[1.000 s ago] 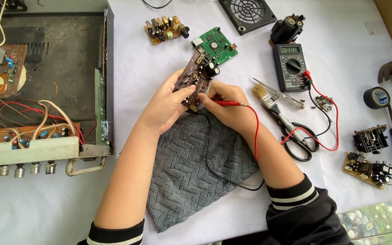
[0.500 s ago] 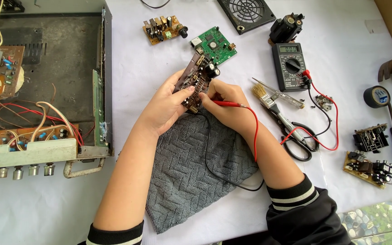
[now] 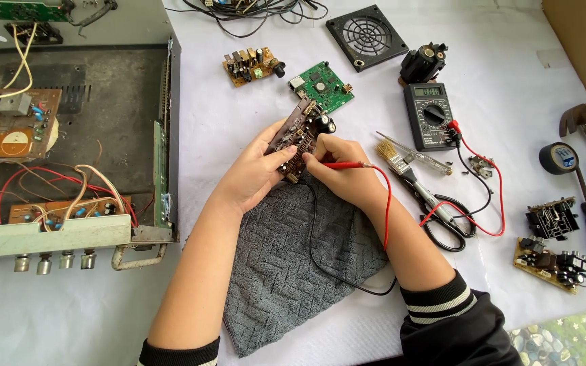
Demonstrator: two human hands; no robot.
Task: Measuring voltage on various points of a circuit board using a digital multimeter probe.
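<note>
1. We take the grey knitted cloth as our landmark: the brown rectangular circuit board stands tilted just beyond its far edge, raised off the white table.
2. Our left hand grasps the board from the cloth's left side, fingers curled around its lower edge.
3. Our right hand pinches the red probe pen-fashion, just right of the board, tip touching the near end.
4. The board's long axis runs from the cloth's far edge away and slightly rightward, toward the green square circuit board.
5. Both hands touch the board; the black digital multimeter lies well right of the cloth.
</note>
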